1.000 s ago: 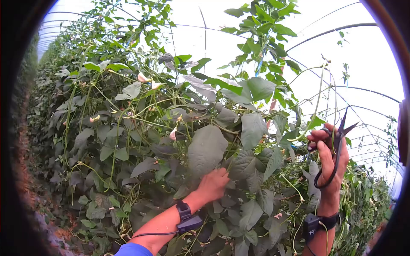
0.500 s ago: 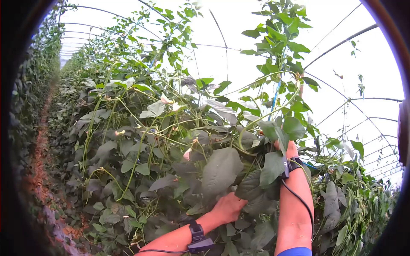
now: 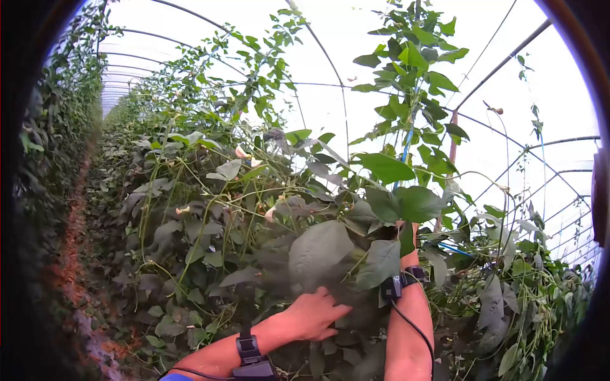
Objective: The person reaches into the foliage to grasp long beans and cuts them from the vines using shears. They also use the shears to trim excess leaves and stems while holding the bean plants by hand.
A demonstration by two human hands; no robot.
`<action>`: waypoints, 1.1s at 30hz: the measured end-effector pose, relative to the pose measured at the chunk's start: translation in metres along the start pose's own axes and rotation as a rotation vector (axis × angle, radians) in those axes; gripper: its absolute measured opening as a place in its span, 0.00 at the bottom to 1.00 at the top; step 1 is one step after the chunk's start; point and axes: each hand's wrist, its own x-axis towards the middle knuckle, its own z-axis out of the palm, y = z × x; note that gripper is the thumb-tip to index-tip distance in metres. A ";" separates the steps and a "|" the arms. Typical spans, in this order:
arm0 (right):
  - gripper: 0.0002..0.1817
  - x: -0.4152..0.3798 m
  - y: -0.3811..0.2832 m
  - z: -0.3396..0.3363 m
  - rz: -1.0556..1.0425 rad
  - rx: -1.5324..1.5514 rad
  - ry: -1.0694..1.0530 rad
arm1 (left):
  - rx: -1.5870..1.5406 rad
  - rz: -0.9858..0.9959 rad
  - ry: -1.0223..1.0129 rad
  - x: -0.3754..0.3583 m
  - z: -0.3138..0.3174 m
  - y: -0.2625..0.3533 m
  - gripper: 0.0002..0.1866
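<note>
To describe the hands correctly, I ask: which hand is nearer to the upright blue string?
Right. The right hand, partly hidden by leaves, is a little below the visible upright blue string; the left hand is lower and farther to the left.

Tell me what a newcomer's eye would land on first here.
Probably the two bare forearms: the left hand at lower centre has its fingers spread below a broad leaf, while the right hand is mostly hidden by leaves further up. Next, a tall climbing vine rises right of centre against the bright background.
</note>
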 end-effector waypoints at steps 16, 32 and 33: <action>0.12 0.004 -0.078 0.067 0.089 -0.206 0.134 | -0.899 -0.012 0.975 0.108 -0.159 0.000 0.15; 0.20 -0.038 -0.068 0.046 0.022 -0.201 0.053 | -1.138 -0.368 0.544 0.285 -0.101 -0.055 0.20; 0.20 -0.038 -0.068 0.046 0.022 -0.210 0.058 | -1.347 -0.357 0.561 0.285 -0.095 -0.054 0.18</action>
